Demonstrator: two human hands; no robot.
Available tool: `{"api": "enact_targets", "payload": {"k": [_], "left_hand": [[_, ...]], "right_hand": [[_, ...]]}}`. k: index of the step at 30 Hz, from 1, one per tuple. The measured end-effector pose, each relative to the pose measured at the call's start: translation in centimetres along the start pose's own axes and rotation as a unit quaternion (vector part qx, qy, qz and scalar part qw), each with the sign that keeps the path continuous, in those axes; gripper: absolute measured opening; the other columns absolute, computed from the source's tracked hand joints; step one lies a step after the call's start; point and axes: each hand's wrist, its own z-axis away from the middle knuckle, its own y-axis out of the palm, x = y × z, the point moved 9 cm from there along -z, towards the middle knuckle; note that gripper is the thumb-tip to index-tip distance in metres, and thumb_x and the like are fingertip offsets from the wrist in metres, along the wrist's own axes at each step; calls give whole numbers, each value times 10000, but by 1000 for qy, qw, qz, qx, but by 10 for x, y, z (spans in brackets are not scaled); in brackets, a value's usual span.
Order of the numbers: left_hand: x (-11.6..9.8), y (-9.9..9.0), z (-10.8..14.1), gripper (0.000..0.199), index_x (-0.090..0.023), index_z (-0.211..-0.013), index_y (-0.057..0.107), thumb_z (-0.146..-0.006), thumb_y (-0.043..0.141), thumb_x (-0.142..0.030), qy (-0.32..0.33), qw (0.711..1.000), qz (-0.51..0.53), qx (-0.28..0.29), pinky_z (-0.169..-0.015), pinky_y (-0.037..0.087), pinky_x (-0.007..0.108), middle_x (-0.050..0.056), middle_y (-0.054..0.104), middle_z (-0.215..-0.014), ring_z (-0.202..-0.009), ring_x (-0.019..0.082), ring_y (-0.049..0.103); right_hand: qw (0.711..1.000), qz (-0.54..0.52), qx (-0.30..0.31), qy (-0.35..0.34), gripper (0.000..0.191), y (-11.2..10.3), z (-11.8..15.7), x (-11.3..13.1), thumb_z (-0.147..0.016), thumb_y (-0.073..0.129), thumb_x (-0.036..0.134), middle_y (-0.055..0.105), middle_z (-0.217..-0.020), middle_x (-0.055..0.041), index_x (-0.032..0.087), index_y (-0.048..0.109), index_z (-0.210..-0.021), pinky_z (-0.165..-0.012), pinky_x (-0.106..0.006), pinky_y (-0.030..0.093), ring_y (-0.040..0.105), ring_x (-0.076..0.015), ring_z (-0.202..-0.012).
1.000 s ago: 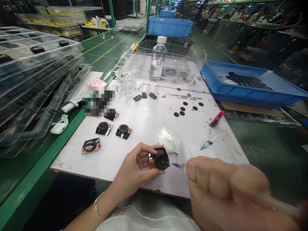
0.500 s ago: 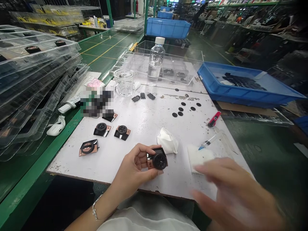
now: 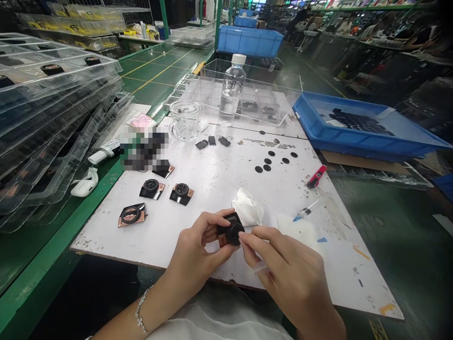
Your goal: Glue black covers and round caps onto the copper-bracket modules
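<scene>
My left hand (image 3: 201, 243) is closed around the edge of a small black and copper piece with a wheel-shaped round part (image 3: 233, 233), held above the near part of the table. My right hand (image 3: 288, 264) is closed in a pinch, its fingertips against the face of the round part. A pale strip (image 3: 260, 267) shows between its fingers; what the fingertips pinch is hidden. Just behind the held piece lies a crumpled white cloth (image 3: 247, 206). Similar wheel pieces (image 3: 181, 190) rest on the table to the left.
Black discs (image 3: 267, 161) lie scattered right of centre. A blue-tipped syringe (image 3: 306, 211) lies by a white pad (image 3: 297, 229), with a red cutter (image 3: 317, 176) beyond. A glass mug (image 3: 185, 123) and a water bottle (image 3: 230, 94) stand behind. Stacked clear trays (image 3: 81, 99) rise at left; a blue bin (image 3: 361, 137) is at right.
My right hand has moved left from over the white pad to the held piece, and its fingers have come together at the round part. My left hand keeps its hold.
</scene>
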Motion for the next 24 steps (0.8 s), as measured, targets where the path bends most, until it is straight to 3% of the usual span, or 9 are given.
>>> {"api": "enact_targets", "payload": {"k": [10,19,24], "left_hand": [[2,2,-5,277,-226,-943,542,-758,720,-123,-1,1000,-26,-2,-827,566,280,65,637,-1319,-953,173,712],[-1,-6,-6,303,-222,-941,555,-732,751,-125,-17,1000,17,-4,-797,553,280,63,635,-1316,-986,196,698],[2,-18,-5,295,-231,-951,554,-747,765,-201,-16,999,22,-20,-817,560,304,71,622,-1336,-984,211,703]], "right_hand": [[1000,17,-2,-13,83,10,0,0,-908,570,42,661,-892,-87,93,624,-946,-639,-268,435,614,-149,-713],[1000,0,-17,-7,123,8,-9,-4,-957,468,110,652,-839,-55,152,580,-930,-602,-253,462,629,-139,-671],[997,17,-55,52,71,3,10,-24,-927,530,181,643,-870,-48,197,598,-925,-578,-289,503,645,-173,-638]]}}
